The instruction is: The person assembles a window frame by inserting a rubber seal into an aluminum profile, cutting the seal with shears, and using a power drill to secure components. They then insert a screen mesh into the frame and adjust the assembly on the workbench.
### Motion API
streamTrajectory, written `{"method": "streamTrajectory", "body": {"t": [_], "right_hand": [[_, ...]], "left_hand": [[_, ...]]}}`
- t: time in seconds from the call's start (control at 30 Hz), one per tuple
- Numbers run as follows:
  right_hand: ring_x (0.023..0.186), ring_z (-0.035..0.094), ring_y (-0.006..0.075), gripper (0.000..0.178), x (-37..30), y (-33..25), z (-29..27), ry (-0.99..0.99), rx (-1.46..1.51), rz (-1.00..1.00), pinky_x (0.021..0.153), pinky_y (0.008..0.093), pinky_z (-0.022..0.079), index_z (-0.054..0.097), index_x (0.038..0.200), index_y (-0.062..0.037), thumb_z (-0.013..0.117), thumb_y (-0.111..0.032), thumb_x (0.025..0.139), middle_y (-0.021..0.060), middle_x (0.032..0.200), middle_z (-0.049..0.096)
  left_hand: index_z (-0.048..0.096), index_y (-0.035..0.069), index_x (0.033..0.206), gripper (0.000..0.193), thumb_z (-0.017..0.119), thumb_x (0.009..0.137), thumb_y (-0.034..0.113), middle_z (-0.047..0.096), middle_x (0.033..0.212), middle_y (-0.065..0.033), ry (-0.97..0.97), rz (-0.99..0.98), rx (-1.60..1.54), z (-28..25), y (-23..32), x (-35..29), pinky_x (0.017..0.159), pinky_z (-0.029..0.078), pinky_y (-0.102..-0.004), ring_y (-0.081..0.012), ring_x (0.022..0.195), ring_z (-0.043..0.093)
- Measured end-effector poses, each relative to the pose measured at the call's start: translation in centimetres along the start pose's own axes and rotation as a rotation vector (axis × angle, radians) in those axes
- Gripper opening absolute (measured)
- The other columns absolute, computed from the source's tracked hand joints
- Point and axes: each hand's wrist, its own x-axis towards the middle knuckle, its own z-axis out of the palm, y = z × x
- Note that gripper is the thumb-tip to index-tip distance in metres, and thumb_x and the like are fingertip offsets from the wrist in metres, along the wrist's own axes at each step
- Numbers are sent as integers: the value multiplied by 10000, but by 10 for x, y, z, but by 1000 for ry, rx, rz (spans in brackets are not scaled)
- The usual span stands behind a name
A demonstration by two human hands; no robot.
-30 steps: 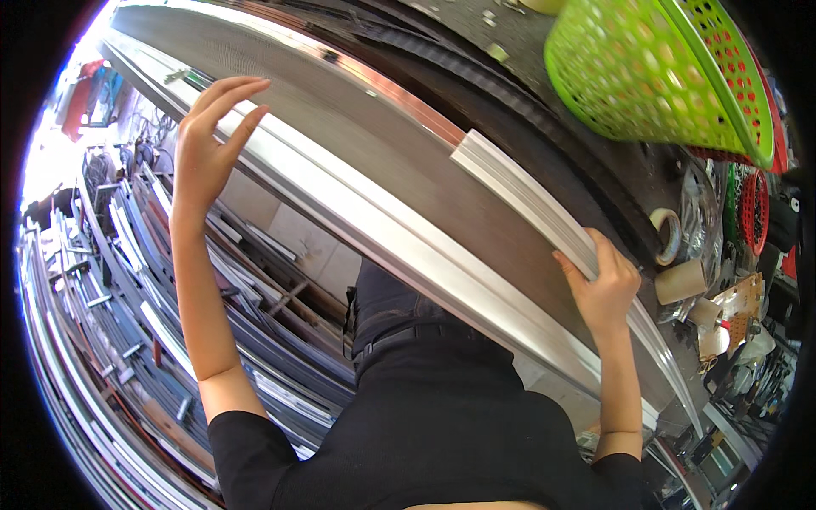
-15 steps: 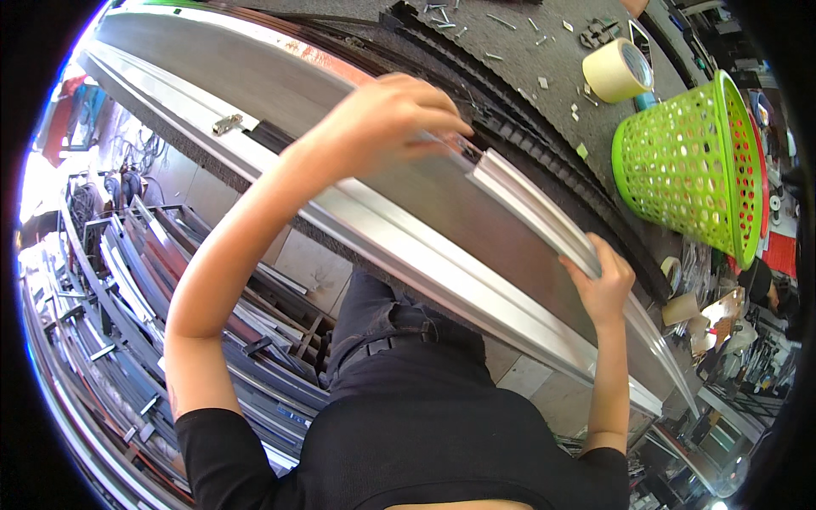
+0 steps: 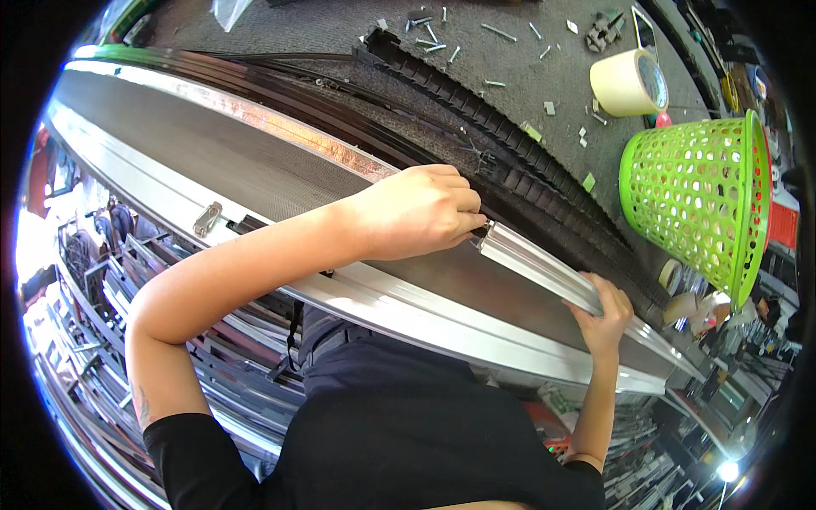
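A long silver aluminium profile [image 3: 537, 265] lies aslant over a dark grey mesh sheet [image 3: 246, 183]. My right hand [image 3: 605, 313] is closed around the profile, thumb on the near side. At the profile's upper left end, my left hand [image 3: 425, 212] is closed in a pinch against a small dark piece; its fingers hide most of what they hold. Beneath my left forearm runs a pale metal rail [image 3: 408, 297] along the sheet's near side. A small metal latch [image 3: 206, 219] sits on that rail. Along the far side stretches a shiny rail [image 3: 289, 126].
Black ribbed strips [image 3: 501, 140] lie beyond the rails on a grey work surface [image 3: 297, 30]. Several screws [image 3: 433, 42], a cream tape roll [image 3: 627, 83] and a phone [image 3: 644, 30] are scattered there. A green perforated basket [image 3: 688, 178] stands right. Racked metal profiles [image 3: 93, 365] fill the lower left.
My left hand has come down and right to the profile's end, its fingers now closed. My right hand keeps its hold, slightly lower in view. The whole view has shifted.
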Motion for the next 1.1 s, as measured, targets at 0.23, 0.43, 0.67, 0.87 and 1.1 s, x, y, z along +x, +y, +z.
{"method": "streamTrajectory", "body": {"t": [0.23,0.43,0.67,0.87,1.1], "right_hand": [[941,698,281,478,-9,-4,-5,-40,-8,149,774,369,477,721,1069,-60,843,-151,616,91,1044,746],[921,693,280,480,-5,-5,-4,-46,-6,185,783,369,479,725,1068,-70,843,-166,613,90,1033,745],[914,696,272,466,1,-7,-1,-73,17,189,778,367,480,731,1056,-75,841,-220,627,84,1014,749],[910,704,265,463,2,-7,-1,-74,19,183,774,362,483,735,1053,-73,838,-221,626,80,1024,755],[927,707,269,464,3,-9,-3,-117,21,206,779,358,486,735,1051,-66,837,-189,615,79,1039,756]], "left_hand": [[729,10,993,245,766,780,127,692,940,-77,-25,0,-31,-2,-4,0,798,544,-356,-235,868,666],[724,1,994,249,772,773,106,682,925,-72,25,33,-53,2,-6,1,794,548,-357,-227,832,658],[722,-8,1009,270,778,761,81,681,925,-70,19,27,-79,2,-8,1,792,551,-348,-221,833,655],[722,-20,997,257,775,768,83,682,917,-71,13,-62,-76,5,-1,2,798,551,-347,-216,830,655],[708,-39,982,257,742,762,88,648,874,-68,16,88,7,10,-7,-3,808,540,-343,-222,827,636]]}}
